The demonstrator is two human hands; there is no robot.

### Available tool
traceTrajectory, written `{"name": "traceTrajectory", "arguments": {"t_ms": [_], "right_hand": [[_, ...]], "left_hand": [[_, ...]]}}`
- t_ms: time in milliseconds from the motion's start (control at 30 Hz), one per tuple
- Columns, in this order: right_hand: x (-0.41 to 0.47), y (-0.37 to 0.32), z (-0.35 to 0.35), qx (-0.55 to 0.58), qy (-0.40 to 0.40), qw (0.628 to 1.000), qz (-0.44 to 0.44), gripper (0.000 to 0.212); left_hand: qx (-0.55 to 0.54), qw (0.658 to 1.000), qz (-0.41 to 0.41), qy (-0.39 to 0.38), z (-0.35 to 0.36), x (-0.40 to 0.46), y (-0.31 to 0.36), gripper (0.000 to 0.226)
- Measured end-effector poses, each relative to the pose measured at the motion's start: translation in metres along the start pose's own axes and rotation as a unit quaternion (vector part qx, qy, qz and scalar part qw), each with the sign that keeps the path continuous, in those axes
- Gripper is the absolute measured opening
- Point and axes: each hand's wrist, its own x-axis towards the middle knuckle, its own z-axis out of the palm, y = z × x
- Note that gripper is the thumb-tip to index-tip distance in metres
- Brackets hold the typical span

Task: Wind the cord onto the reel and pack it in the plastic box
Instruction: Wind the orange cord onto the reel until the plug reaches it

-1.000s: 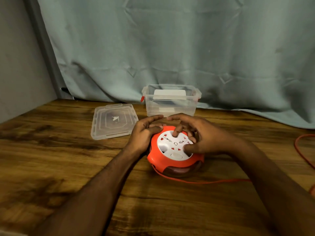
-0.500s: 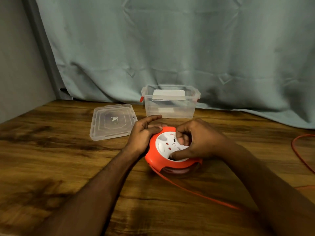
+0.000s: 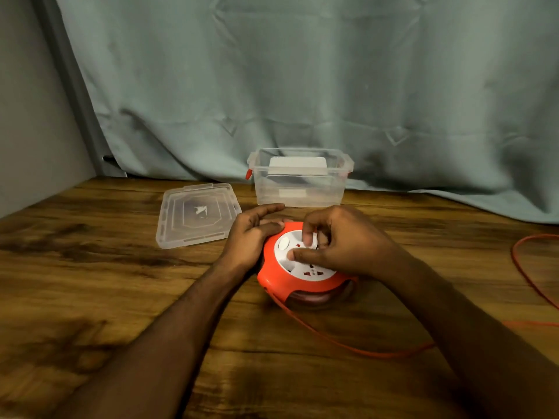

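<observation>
An orange cord reel (image 3: 290,284) with a white socket face lies on the wooden table (image 3: 90,282). My left hand (image 3: 252,234) holds its left rim, fingers curled over the edge. My right hand (image 3: 341,240) sits on top, thumb and fingers pinching the white centre. The orange cord (image 3: 341,343) leaves the reel's lower left, runs under my right forearm and loops at the right edge. The clear plastic box (image 3: 299,192) stands open behind the reel.
The box's clear lid (image 3: 196,214) lies flat to the left of the box. A grey-green curtain (image 3: 302,86) hangs behind the table. A wall closes the left side.
The white socket face has turned under my right hand. The loose cord on the table has swung nearer and shifted. My left hand stays on the rim.
</observation>
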Motion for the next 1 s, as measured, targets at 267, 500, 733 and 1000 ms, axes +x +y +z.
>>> {"name": "traceTrajectory", "arguments": {"t_ms": [267, 500, 733, 1000], "right_hand": [[0.000, 0.026, -0.011, 0.120, -0.117, 0.985, -0.035, 0.066], [-0.002, 0.024, -0.016, 0.130, -0.128, 0.982, -0.041, 0.092], [-0.006, 0.020, -0.021, 0.115, -0.123, 0.985, -0.023, 0.096], [-0.008, 0.005, -0.015, -0.008, -0.068, 0.998, 0.004, 0.068]], "left_hand": [[0.009, 1.000, 0.005, -0.007, 0.000, -0.001, 0.001, 0.042], [0.015, 1.000, 0.009, -0.015, 0.001, -0.003, 0.003, 0.042], [0.006, 1.000, 0.011, -0.014, 0.001, -0.004, 0.005, 0.043], [-0.002, 1.000, 0.004, -0.015, 0.001, -0.006, 0.007, 0.044]]}}
